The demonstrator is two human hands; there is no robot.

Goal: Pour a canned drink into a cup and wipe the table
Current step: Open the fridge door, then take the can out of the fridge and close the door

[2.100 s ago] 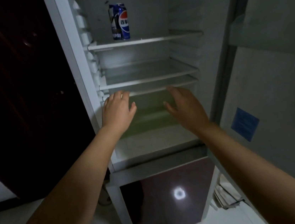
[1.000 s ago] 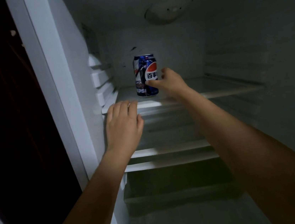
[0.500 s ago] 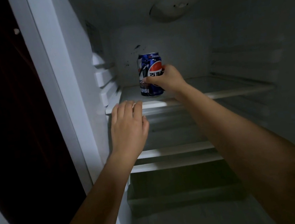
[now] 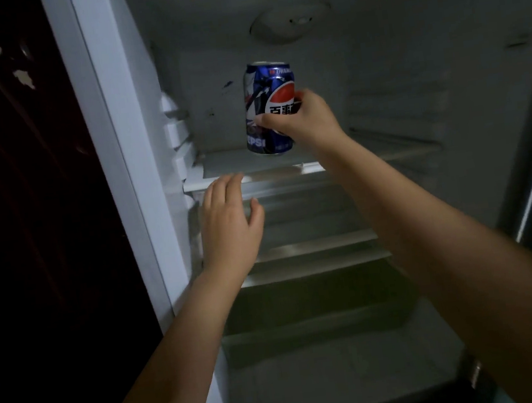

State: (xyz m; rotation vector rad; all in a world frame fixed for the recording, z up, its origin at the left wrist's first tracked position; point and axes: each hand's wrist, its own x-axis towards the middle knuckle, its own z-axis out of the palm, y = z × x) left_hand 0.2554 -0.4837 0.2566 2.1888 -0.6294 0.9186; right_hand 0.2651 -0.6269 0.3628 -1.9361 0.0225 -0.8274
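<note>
Near the frame's upper centre, inside an open fridge (image 4: 374, 54), the right hand (image 4: 303, 123) grips a blue can (image 4: 267, 100) at the top shelf (image 4: 253, 166). Its label reads "PEPSI", partly cut off, with Chinese characters half hidden by fingers. Whether the can touches the shelf is unclear. The left hand (image 4: 227, 226), fingers relaxed, hovers below the shelf edge, holding nothing.

A home kitchen corner, dimly lit.
We face an open white plastic-lined refrigerator (image 4: 372, 37) with glass shelves (image 4: 369, 151), beside a dark red-brown wooden door (image 4: 23, 197).
</note>
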